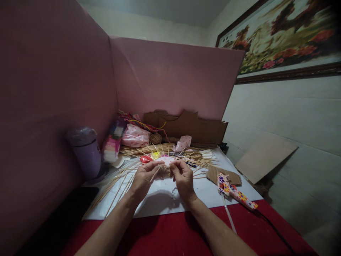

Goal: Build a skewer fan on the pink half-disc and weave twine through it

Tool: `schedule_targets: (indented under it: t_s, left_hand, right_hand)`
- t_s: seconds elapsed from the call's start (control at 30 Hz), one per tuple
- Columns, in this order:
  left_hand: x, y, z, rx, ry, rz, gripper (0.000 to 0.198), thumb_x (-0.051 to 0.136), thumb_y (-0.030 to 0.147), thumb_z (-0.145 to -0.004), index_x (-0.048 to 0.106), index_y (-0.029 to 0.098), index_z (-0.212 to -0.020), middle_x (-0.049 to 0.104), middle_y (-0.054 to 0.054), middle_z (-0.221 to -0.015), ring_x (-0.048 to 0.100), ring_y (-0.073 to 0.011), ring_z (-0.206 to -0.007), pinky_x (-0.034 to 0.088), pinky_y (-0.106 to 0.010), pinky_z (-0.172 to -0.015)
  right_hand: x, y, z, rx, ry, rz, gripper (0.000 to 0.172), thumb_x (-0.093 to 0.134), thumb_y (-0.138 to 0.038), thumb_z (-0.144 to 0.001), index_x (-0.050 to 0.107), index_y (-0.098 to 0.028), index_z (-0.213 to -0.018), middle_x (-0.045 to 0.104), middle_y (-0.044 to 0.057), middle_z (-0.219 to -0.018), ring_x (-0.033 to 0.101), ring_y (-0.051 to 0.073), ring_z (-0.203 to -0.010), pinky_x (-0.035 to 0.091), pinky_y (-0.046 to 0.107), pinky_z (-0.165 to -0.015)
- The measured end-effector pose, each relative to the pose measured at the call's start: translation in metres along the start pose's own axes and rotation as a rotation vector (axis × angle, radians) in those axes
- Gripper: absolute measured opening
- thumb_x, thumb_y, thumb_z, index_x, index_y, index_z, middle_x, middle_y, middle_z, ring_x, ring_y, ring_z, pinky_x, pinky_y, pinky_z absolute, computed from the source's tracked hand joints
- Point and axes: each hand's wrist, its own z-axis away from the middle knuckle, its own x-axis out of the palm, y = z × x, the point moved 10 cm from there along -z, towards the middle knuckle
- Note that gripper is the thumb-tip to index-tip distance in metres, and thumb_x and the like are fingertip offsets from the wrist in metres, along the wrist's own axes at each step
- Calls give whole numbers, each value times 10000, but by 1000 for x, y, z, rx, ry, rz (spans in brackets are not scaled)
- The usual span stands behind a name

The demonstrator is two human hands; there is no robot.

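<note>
Between my two hands, raised over the white sheet, is a small craft piece covered in pale pink dotted cloth, with thin wooden sticks fanning out from its far side. Its lower part looks tan and ridged, like wound twine. My left hand pinches the left edge between thumb and fingers. On the other side, my right hand has thumb and fingertips closed on the right edge. Just beyond lie a red packet and a yellow packet. My fingers hide part of the piece.
A flower-patterned hot glue gun lies on cardboard at right, its cord trailing forward. Loose sticks lie at left near a purple bin. Behind are a twine ball, a dotted cloth bundle and torn cardboard.
</note>
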Motion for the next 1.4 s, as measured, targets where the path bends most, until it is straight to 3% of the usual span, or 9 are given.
schedule_targets:
  t_s: [0.17,0.27,0.43,0.53,0.63,1.03,1.23,1.3,1.4]
  left_hand:
    - [-11,3,-1,74,44,-110,328,809,288,-600,746,145,-888,736,-66,-816,638,-151,-726,482,-258,-700]
    - [-12,10,1,139,72,-167,317,824,250,-565,749,156,-859,732,-62,-886,640,-176,-824,486,-274,-766]
    - [-10,17,2,189,86,-163,341,837,206,-527,726,147,-844,722,-59,-862,643,-190,-820,495,-293,-758]
    - [-10,23,3,253,104,-163,340,841,192,-513,686,151,-814,703,-37,-793,638,-175,-762,492,-284,-724]
    - [-8,27,5,326,100,-230,303,826,186,-531,659,158,-781,685,-27,-774,630,-171,-766,482,-281,-744]
    - [3,43,19,533,90,-488,145,692,108,-677,644,195,-783,631,-39,-856,589,-184,-831,451,-287,-779]
    - [-2,46,21,584,143,-612,183,666,88,-690,626,212,-818,629,-34,-853,572,-180,-786,438,-274,-721]
    - [3,51,25,632,138,-662,149,654,102,-712,628,212,-810,625,-37,-852,566,-176,-778,434,-268,-698]
    - [15,58,33,730,88,-746,107,626,113,-745,630,206,-797,614,-38,-845,560,-175,-793,436,-269,-691]
  right_hand:
    - [6,-39,4,-333,-50,269,62,570,-231,-836,623,-211,-863,621,60,-912,556,218,-910,440,352,-797]
    - [14,-45,9,-411,-99,376,101,578,-156,-814,598,-219,-891,604,60,-931,535,232,-946,410,398,-879]
    - [18,-38,12,-390,-118,386,111,497,-156,-864,566,-210,-933,566,66,-917,543,198,-846,450,325,-754]
    - [23,-28,12,-326,-164,421,48,508,-212,-875,551,-205,-855,572,35,-794,530,165,-683,429,283,-647]
    - [26,-22,14,-307,-197,457,115,505,-236,-881,543,-205,-776,561,10,-693,503,147,-597,385,265,-589]
    - [28,-40,22,-397,-250,370,179,474,-193,-873,509,-205,-698,469,-19,-615,442,129,-568,337,257,-561]
    - [28,-31,20,-340,-220,409,56,497,-195,-877,543,-200,-846,570,5,-694,508,132,-593,382,248,-575]
    - [27,-29,19,-324,-203,393,63,517,-193,-872,529,-196,-933,592,3,-707,530,131,-584,399,242,-579]
    - [26,-31,20,-372,-181,432,28,514,-188,-872,534,-196,-890,592,11,-714,540,136,-594,408,243,-587]
